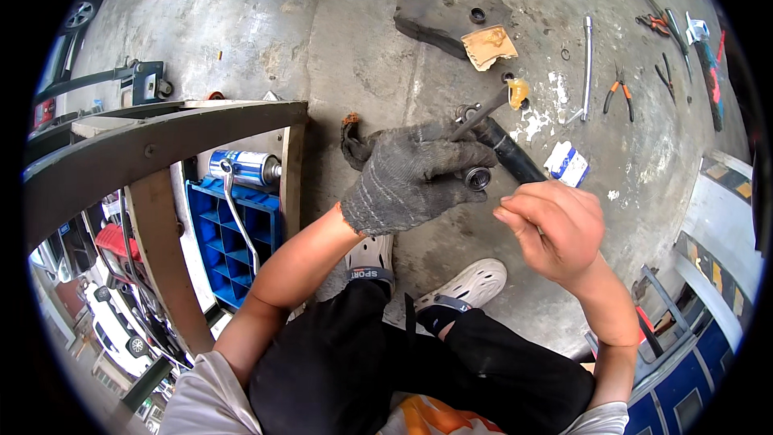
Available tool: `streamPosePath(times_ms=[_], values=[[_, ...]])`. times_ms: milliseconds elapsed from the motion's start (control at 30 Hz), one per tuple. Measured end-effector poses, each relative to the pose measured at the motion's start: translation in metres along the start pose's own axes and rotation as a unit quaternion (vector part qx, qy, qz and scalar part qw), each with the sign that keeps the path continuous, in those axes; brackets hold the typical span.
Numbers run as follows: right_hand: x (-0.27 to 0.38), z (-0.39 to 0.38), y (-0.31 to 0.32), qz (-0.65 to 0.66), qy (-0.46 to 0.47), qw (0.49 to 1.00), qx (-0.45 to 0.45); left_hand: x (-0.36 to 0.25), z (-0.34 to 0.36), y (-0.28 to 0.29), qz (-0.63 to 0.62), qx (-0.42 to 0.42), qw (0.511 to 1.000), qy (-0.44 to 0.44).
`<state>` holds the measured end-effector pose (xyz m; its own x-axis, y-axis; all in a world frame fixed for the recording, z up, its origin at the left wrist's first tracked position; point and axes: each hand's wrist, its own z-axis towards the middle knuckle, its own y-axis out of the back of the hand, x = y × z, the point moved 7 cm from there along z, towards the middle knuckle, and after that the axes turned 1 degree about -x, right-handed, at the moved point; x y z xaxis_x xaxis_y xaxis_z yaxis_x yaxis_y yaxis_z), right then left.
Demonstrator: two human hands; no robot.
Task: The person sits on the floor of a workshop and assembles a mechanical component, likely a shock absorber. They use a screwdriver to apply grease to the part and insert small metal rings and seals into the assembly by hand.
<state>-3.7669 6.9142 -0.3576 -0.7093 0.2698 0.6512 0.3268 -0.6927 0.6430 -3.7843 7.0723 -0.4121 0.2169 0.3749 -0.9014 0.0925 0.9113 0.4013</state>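
Observation:
My left hand [411,173] wears a dark grey knit glove and is closed. Its fingertips hold a small black ring-shaped part [477,179]. Across the same fingers runs a dark flat stick-like tool [481,113], with a dab of yellow grease [518,94] at its far end. Just to the right, my bare right hand [560,225] pinches thumb and fingertips together; whether anything tiny sits between them cannot be seen. Beyond both hands a black cylinder [515,155] lies slanted on the floor, its near end hidden by my right hand.
Ahead are a dark block [447,12] with small rings and greasy cardboard [489,47]. Farther right lie a metal bar [587,64], orange-handled pliers [619,95] and a blue-white packet [567,163]. At left stands a metal frame [161,145] beside a blue compartment tray [229,234] with a spray can [245,167].

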Motion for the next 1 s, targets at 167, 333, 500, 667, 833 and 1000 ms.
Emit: streamPosePath(times_ms=[167, 333, 500, 667, 833, 1000], values=[[0.008, 0.003, 0.004, -0.034, 0.08, 0.996, -0.038, -0.005, 0.001, -0.01, 0.005, 0.013, 1.0, -0.015], [0.011, 0.005, 0.0, -0.076, 0.112, 0.99, -0.032, -0.009, -0.002, -0.012, 0.023, 0.026, 0.998, -0.043], [0.011, 0.003, -0.004, -0.092, 0.129, 0.987, -0.018, -0.014, -0.003, -0.009, 0.034, 0.013, 0.997, -0.066], [0.015, 0.007, -0.005, -0.129, 0.146, 0.981, 0.007, -0.017, 0.0, -0.007, 0.05, 0.023, 0.996, -0.07], [0.016, 0.007, -0.007, -0.141, 0.158, 0.977, 0.03, -0.015, 0.001, -0.007, 0.041, 0.029, 0.997, -0.061], [0.008, 0.009, -0.012, -0.116, 0.134, 0.982, 0.059, -0.015, 0.003, -0.007, 0.026, 0.02, 0.997, -0.064]])
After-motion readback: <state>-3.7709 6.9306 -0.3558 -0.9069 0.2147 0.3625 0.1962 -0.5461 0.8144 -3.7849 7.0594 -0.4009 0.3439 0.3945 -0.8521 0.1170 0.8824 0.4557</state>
